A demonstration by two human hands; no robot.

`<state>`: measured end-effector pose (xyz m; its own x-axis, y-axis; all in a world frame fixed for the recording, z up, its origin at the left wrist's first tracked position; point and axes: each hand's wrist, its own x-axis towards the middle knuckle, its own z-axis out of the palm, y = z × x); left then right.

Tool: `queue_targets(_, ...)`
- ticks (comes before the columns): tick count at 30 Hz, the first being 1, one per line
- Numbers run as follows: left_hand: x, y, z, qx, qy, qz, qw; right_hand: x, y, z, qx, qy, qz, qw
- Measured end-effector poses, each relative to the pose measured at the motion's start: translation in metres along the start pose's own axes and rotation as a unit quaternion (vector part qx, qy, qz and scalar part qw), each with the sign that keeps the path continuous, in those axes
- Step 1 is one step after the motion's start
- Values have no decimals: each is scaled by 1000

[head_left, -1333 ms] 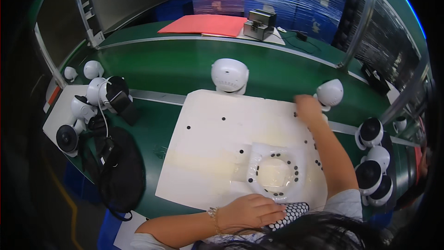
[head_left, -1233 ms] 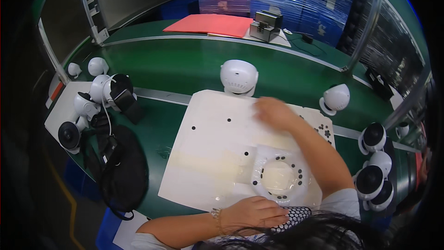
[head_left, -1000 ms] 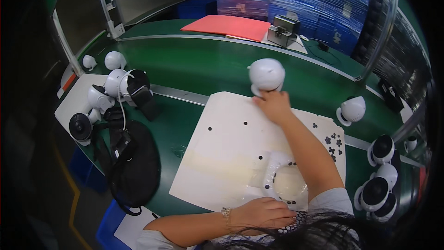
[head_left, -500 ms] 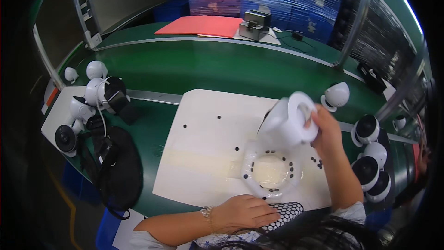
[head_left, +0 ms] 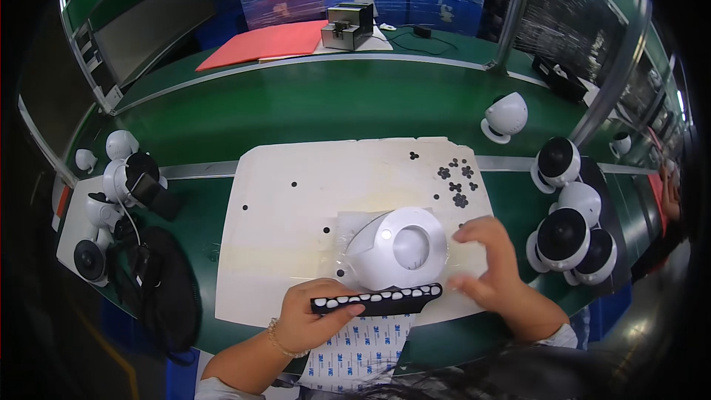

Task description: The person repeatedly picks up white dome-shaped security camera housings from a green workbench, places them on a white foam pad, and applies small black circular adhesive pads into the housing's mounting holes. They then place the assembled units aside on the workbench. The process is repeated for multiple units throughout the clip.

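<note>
My left hand (head_left: 309, 320) grips a black perforated adhesive-backed sheet (head_left: 378, 301) by its left end. The sheet is bent, so its black face with white spots shows as a narrow strip. Below hangs its white backing (head_left: 359, 348) with blue print. Just beyond it a rounded white plastic housing (head_left: 374, 252) lies on the pale board (head_left: 281, 237), its round opening toward the right. Right of the housing, my right hand (head_left: 495, 267) is open, thumb and fingers apart, nothing between them. Clear wrapping shows around the housing's left side.
Small black dots (head_left: 460, 200) lie on the board, clustered at far right. White camera-like units (head_left: 564, 233) stand at the right, with another unit (head_left: 507, 116) behind. More units (head_left: 90, 259) and a black bag (head_left: 167, 289) are left. A metal box (head_left: 348, 27) sits at the back.
The white housing came down onto the board, and my right hand let go of it. My left hand, flat on the black sheet before, now holds it raised and bent. The view shifted right.
</note>
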<state>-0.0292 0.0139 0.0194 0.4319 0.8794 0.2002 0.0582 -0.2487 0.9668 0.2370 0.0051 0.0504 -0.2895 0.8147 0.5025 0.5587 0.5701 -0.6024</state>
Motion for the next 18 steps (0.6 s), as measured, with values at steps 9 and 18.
queue_targets(9,-4,-9,6,-48,46,2,998,-3,-18,18,91,-41,-32,994)
queue_targets(18,1,-5,3,89,42,138,986,6,-16,4,-40,-27,-149,988)
